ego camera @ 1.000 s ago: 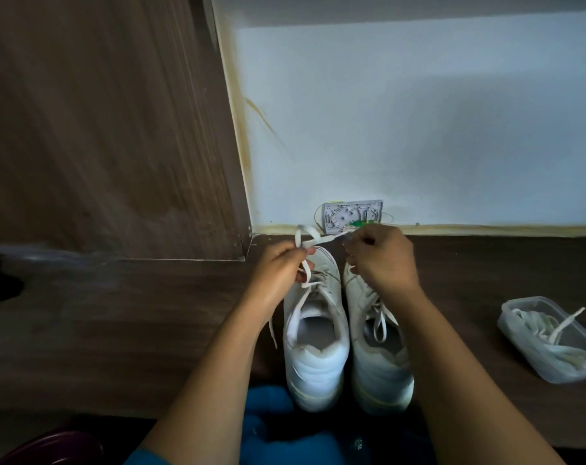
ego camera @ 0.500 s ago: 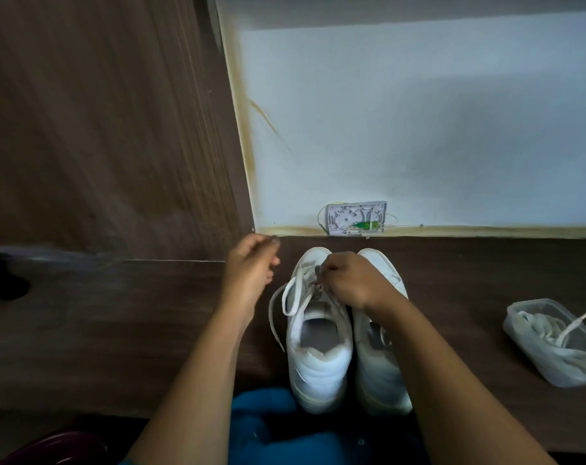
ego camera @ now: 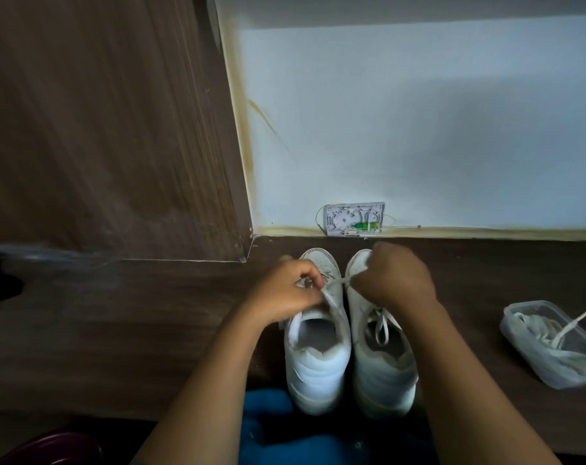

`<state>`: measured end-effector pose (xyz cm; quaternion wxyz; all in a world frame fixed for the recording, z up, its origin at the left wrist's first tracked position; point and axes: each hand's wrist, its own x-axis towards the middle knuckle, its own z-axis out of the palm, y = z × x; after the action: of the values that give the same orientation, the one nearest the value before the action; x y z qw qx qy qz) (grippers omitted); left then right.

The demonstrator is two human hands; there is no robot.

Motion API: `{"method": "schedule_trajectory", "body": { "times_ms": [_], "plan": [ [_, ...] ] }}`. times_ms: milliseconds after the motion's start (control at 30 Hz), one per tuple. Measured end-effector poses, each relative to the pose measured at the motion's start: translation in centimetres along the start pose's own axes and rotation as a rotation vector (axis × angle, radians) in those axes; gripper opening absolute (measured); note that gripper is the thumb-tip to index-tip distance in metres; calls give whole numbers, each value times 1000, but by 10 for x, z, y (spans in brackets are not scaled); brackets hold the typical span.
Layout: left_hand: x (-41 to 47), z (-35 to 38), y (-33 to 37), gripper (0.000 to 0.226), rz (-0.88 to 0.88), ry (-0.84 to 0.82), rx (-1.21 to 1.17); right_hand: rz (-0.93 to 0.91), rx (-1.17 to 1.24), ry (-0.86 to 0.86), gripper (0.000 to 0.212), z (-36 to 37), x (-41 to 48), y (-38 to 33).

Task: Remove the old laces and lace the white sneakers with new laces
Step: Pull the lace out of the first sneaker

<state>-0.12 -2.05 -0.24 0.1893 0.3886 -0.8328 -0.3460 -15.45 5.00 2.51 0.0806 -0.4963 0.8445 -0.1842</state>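
White sneakers (ego camera: 318, 364), dark wood-grain table (ego camera: 117, 330)

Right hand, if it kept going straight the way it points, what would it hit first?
Probably the left sneaker, across the lace it pinches; the right hand points leftward toward the left hand. Depth is unclear.

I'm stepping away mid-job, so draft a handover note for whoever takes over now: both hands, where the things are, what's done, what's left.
Left hand: pinches the lace over the left sneaker, near its toe-end eyelets.
Right hand: pinches the same lace, stretched between the hands.
Right sneaker: beside the left one, still laced.
Tub of loose laces: on the right, apart from the sneakers.
Done: left sneaker's upper eyelets look bare.
Left: probably finish that sneaker, strip the right one, then lace both from the tub.
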Motion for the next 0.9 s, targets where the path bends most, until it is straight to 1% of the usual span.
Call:
{"method": "schedule_trajectory", "body": {
  "times_ms": [33, 67, 100, 133, 200, 300, 367, 467, 500, 567, 667, 700, 733, 800, 867, 900],
  "plan": [
    [0, 2, 1, 26, 13, -28, 55, -85, 123, -79, 15, -1, -3, -6],
    [1, 4, 1, 22, 19, -13, 116, -153, 230, -174, 22, 0, -6, -12],
    [2, 5, 2, 20, 24, 22, 174, -212, 242, -245, 28, 2, -9, -17],
    [3, 5, 3, 19, 33, 56, 223, -258, 174, -257, 29, 6, -11, -21],
    [3, 5, 5, 24, 52, 90, 300, -284, 53, -182, 25, 11, -12, -24],
    [2, 7, 8, 33, 51, 85, 389, -262, 97, -127, 14, 9, -12, -21],
    [3, 10, 8, 34, 61, 49, 441, -252, 100, -126, 16, 8, -9, -19],
    [4, 14, 5, 32, 48, -27, 400, -238, 129, -124, 14, 9, -6, -18],
    [4, 14, 5, 31, 39, -28, 349, -234, 142, -129, 13, 10, -6, -17],
    [4, 14, 2, 28, 18, 29, 169, -224, 175, -133, 14, 11, -5, -15],
    [5, 15, 0, 44, -27, 164, -195, -218, 166, -133, 17, 12, -4, -15],
    [5, 16, 2, 46, -28, 194, -291, -220, 148, -139, 18, 11, -4, -16],
    [6, 19, 2, 44, -25, 216, -387, -224, 125, -146, 20, 11, -4, -17],
    [8, 20, 4, 30, -59, 255, -605, -224, 88, -154, 27, 12, -4, -19],
    [9, 17, 7, 17, -103, 281, -877, -210, 80, -154, 29, 12, -5, -20],
    [9, 14, 9, 15, -96, 297, -1011, -200, 84, -156, 30, 12, -6, -20]
  ]
}}
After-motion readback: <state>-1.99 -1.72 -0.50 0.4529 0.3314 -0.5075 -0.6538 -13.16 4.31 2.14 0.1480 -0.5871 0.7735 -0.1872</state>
